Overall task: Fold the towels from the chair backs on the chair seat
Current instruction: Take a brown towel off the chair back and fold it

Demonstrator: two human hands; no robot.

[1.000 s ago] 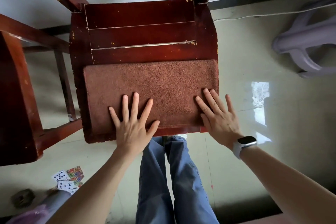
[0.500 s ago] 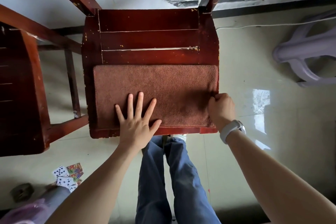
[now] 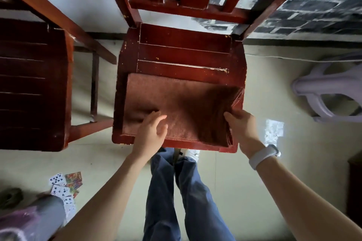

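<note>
A brown towel (image 3: 182, 103), folded into a wide band, lies across the front half of the red wooden chair seat (image 3: 184, 53). My right hand (image 3: 242, 125), with a white watch on the wrist, grips the towel's right end and has raised it off the seat. My left hand (image 3: 150, 133) rests on the towel near its lower left, fingers loosely curled and pressing the cloth down. The chair back (image 3: 188, 9) above the seat carries no towel.
A second dark red chair (image 3: 33, 84) stands close on the left. A pale plastic stool (image 3: 331, 88) lies on the floor at the right. Playing cards (image 3: 64, 184) are scattered on the floor at the lower left, next to someone's grey sleeve (image 3: 45, 215).
My right hand went from flat on the towel to gripping its right end, and now lifts that end. My left hand has curled its fingers. The camera has tilted up.
</note>
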